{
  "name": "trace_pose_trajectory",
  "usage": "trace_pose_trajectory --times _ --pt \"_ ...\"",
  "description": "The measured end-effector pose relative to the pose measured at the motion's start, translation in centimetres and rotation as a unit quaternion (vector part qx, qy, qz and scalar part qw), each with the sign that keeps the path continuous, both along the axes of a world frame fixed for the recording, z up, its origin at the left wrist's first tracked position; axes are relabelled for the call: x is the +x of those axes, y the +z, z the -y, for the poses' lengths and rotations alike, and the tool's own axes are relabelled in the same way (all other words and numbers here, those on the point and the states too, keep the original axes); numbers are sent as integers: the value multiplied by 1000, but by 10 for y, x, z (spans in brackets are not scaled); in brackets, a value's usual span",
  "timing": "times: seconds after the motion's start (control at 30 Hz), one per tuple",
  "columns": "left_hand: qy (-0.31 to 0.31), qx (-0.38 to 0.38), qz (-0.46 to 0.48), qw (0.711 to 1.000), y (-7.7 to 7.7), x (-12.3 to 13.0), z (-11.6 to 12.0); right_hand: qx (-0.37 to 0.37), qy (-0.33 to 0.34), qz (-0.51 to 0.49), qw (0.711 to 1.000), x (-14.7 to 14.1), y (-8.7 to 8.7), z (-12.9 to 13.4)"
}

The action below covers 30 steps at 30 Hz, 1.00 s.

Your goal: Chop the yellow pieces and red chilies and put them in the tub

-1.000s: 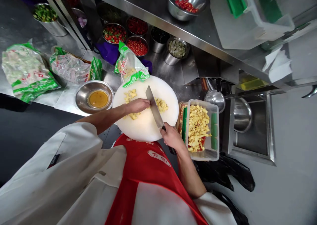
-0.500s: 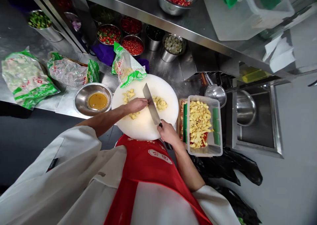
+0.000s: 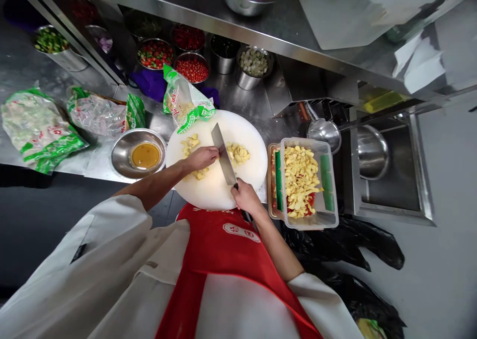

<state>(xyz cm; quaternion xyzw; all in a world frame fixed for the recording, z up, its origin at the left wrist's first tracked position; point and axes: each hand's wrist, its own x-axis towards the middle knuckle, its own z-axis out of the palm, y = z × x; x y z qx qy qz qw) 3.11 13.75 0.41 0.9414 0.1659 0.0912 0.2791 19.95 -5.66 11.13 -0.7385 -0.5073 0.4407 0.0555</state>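
Note:
My right hand (image 3: 246, 196) is wrapped round the handle of a cleaver (image 3: 223, 155), whose wide blade stands over the middle of a round white cutting board (image 3: 208, 195). Just left of the blade, my left hand (image 3: 204, 158) has its fingers bunched on a piece of ginger, mostly hidden under them. Sliced ginger (image 3: 238, 154) lies in a small pile right of the blade. Unsliced ginger pieces (image 3: 191, 142) rest on the board's left side, behind and in front of my left hand.
Right of the board stands a clear plastic tub (image 3: 330, 219) with ginger slices. A steel bowl (image 3: 119, 152) of brown liquid sits left, near plastic bags (image 3: 40, 130). An open bag (image 3: 186, 103) touches the board's back edge. Behind are several steel pots (image 3: 249, 82) under a shelf (image 3: 208, 18).
The view has shifted slightly. Both hands and the cleaver stay at nearly the same place over the board, the blade still against my left fingers.

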Motion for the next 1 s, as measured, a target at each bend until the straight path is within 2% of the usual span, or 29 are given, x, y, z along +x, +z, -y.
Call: trace_pose_trajectory --times 0.13,0.27,0.4,0.6,0.77,0.9,1.0 --pt "7 4 1 1000 -2 0 -1 28 -4 -14 999 5 5 4" --pt "31 -7 2 1000 -1 1 0 -2 -21 -46 999 10 17 16" --pt "52 -18 -10 998 1 2 1 -26 -47 -103 993 7 18 15" --pt "59 -20 -12 998 0 0 -1 -52 -70 -115 989 1 9 7" --pt "64 -24 -6 998 3 0 -2 -20 -62 -92 994 -11 -12 -7" --pt "43 1 -31 999 7 7 3 14 -127 -139 982 -13 -29 -15" --pt "13 7 -69 997 14 11 3 41 -179 -185 965 -3 -31 -3"
